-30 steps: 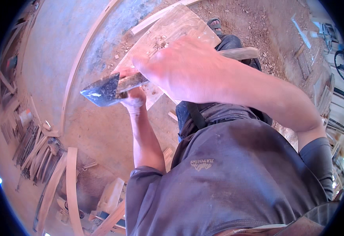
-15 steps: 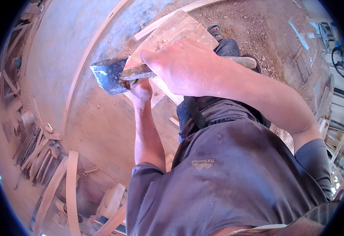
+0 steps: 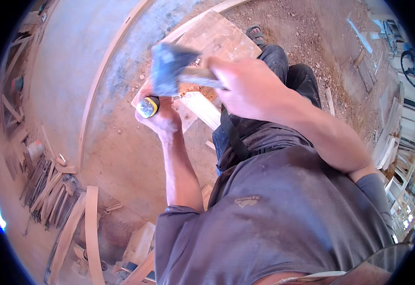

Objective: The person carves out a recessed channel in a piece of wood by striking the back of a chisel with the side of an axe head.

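Note:
My left hand [image 3: 162,118] is closed around a chisel [image 3: 147,107] with a black and yellow handle, its round butt end turned up toward me. The blade is mostly hidden; a bit of metal shows beside a pale wooden piece [image 3: 200,108]. In my right hand [image 3: 245,88] is the wooden handle of a hatchet [image 3: 172,66]. Its dark, broad head is smeared by motion, just beyond the chisel's butt and apart from it in the picture. Beneath lies a wide wooden board [image 3: 219,35], strewn with chips near the chisel.
A long curved wooden strip [image 3: 104,76] lies on the floor to the left. Stacked sticks [image 3: 51,194] and curved offcuts [image 3: 93,232] are at the lower left. Wood chips [image 3: 307,42] cover the ground at the upper right, near my sandalled foot [image 3: 255,34].
The hatchet head has swung right and away from over my left hand, uncovering the chisel's butt. My right hand has moved right with it; my left hand stays nearly in place.

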{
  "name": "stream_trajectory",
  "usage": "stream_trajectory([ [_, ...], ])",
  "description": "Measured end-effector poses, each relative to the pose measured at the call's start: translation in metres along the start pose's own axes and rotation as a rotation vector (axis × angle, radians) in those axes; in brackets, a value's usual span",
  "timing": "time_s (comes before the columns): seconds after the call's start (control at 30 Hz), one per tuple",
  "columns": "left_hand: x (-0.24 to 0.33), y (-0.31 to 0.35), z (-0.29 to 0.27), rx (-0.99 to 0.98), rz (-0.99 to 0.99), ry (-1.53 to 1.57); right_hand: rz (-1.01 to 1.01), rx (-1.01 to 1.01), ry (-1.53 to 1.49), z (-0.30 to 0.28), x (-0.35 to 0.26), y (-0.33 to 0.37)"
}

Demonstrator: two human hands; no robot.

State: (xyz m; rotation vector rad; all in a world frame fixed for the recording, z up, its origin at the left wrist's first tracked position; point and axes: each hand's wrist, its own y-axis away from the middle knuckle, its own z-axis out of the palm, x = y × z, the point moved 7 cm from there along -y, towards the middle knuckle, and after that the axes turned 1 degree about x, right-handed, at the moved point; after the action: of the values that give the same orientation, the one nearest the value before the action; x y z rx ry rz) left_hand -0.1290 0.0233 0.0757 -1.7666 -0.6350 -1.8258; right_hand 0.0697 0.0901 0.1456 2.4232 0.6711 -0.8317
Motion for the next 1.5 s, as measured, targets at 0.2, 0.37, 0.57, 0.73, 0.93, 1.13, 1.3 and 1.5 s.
stream_trajectory([
  [0.2,0.020,0.015,0.025,-0.108,0.296,-0.186,0.446,0.002,-0.390,0.069,0.148,0.050],
  [0.37,0.139,-0.019,-0.018,0.158,0.593,0.203,0.656,-0.091,-0.707,0.082,0.174,0.058],
  [0.57,0.001,0.008,-0.021,0.120,-0.294,-0.254,0.647,-0.157,-0.621,0.081,0.176,0.035],
  [0.73,-0.115,0.090,-0.027,-0.105,-0.581,-0.803,0.671,-0.195,-0.741,0.082,0.181,0.044],
  [0.93,-0.107,0.096,0.007,-0.114,-0.605,-1.300,0.627,-0.286,-0.881,0.067,0.185,0.033],
  [1.13,-0.127,0.092,0.014,-0.118,-0.936,-1.418,0.607,-0.475,-1.138,0.044,0.203,0.029],
  [1.3,-0.141,0.091,0.090,-0.243,-0.805,-1.408,0.766,-0.607,-1.241,0.029,0.210,0.037],
  [1.5,-0.139,0.112,0.019,-0.229,-1.153,-0.711,0.820,-0.635,-1.257,0.027,0.208,0.041],
])
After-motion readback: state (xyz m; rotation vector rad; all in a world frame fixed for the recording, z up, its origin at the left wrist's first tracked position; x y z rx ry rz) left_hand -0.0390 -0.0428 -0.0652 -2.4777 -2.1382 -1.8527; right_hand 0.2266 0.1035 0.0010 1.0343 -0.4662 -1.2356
